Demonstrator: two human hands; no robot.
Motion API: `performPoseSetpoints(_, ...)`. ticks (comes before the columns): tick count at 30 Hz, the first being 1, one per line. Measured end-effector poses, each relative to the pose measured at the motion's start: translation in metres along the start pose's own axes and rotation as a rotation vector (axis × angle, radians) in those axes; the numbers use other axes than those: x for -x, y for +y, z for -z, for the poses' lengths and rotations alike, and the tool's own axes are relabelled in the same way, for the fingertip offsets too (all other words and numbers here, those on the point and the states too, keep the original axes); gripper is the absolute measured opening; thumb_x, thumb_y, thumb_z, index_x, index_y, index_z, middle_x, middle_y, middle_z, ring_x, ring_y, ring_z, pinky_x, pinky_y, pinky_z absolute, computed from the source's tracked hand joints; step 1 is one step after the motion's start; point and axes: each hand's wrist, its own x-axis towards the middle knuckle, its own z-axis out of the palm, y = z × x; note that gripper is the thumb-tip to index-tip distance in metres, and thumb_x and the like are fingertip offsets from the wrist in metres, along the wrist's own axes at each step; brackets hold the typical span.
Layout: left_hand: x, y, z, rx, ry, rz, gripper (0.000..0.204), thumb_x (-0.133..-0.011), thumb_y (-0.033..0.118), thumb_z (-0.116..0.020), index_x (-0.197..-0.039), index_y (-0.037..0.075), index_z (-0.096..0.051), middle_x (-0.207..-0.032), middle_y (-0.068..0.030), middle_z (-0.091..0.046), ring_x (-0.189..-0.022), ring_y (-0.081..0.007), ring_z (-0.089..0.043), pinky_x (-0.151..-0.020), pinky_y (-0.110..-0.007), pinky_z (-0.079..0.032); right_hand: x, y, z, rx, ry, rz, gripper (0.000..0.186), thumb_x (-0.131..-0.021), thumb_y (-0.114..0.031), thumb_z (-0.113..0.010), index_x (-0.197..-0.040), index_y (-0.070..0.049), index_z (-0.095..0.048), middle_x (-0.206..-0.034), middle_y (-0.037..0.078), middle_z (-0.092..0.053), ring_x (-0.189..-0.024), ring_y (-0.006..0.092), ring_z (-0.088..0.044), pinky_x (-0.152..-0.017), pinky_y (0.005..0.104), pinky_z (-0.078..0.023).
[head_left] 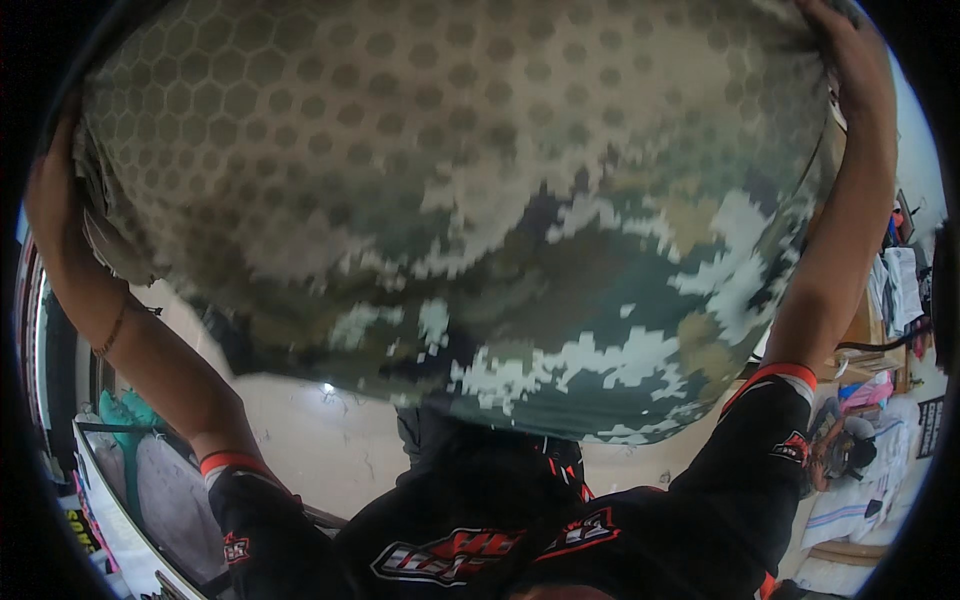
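A large camouflage-print cloth is spread out in front of me and fills most of the view. Hexagons in brown and olive cover its upper part, and blocky green, tan and white patches cover the lower. My left hand grips its left side, where the fabric bunches; the fingers are largely lost in the dark rim. At the upper right my right hand is closed on the opposite edge, its fingertips partly out of sight. Both arms are raised wide apart, and the lower hem hangs loose above the floor.
Pale floor shows below the cloth. To the lower left, a green bag and a greyish sack lie behind a white edge. A person sits at the right by white sheets, with hanging cloths beyond.
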Motion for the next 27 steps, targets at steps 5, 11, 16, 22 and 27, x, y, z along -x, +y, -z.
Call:
performPoseSetpoints(5,-0.010,0.015,-0.088,0.200,-0.708,-0.174,0.035,-0.101,0.032,-0.070,-0.125,0.007,-0.074,-0.109,-0.0012,-0.074,-0.099,-0.0127,-0.066,-0.094,-0.029,-0.050,-0.022,0.118,-0.015,0.180,-0.351,-0.095,0.027,-0.087,-0.022,-0.084,-0.100,-0.001,-0.073,-0.078,0.002,-0.064,-0.066,0.0148,-0.057,-0.059,0.0352,-0.046)
performPoseSetpoints(11,0.068,-0.022,-0.257,-0.225,-0.619,-0.307,0.044,-0.093,0.029,-0.077,-0.128,0.003,-0.071,-0.121,-0.0217,-0.073,-0.112,-0.0372,-0.070,-0.096,-0.044,-0.055,-0.023,0.224,-0.142,0.161,-0.627,-0.244,0.054,-0.087,-0.038,-0.086,-0.125,-0.003,-0.067,-0.089,0.005,-0.073,-0.070,0.0115,-0.069,-0.060,0.0275,-0.057)
performPoseSetpoints(16,0.161,0.061,-0.269,0.140,-0.772,-0.349,0.060,-0.093,0.031,-0.076,-0.145,0.008,-0.059,-0.144,-0.0239,-0.061,-0.135,-0.0394,-0.056,-0.115,-0.047,-0.043,0.037,0.274,-0.124,0.298,-0.370,0.095,0.037,-0.096,-0.022,-0.076,-0.128,-0.005,-0.069,-0.109,0.011,-0.077,-0.091,0.0195,-0.075,-0.075,0.0326,-0.060)
performPoseSetpoints(22,0.256,0.107,-0.117,0.226,-1.229,-0.371,0.082,-0.082,0.026,-0.084,-0.155,0.009,-0.051,-0.164,-0.0211,-0.041,-0.155,-0.0380,-0.034,-0.126,-0.047,-0.029,0.145,0.268,0.014,0.271,-0.452,-0.233,0.021,-0.096,-0.014,-0.068,-0.113,-0.003,-0.074,-0.097,0.014,-0.078,-0.092,0.0265,-0.077,-0.082,0.0368,-0.059)
performPoseSetpoints(27,0.296,0.062,-0.045,0.344,-1.062,0.010,0.066,-0.082,0.007,-0.082,-0.145,0.003,-0.061,-0.149,-0.0211,-0.058,-0.142,-0.0360,-0.053,-0.118,-0.044,-0.041,0.239,0.294,0.036,0.370,-0.380,-0.187,0.033,-0.088,-0.007,-0.077,-0.121,-0.001,-0.072,-0.119,0.016,-0.071,-0.111,0.0303,-0.070,-0.094,0.0394,-0.056)
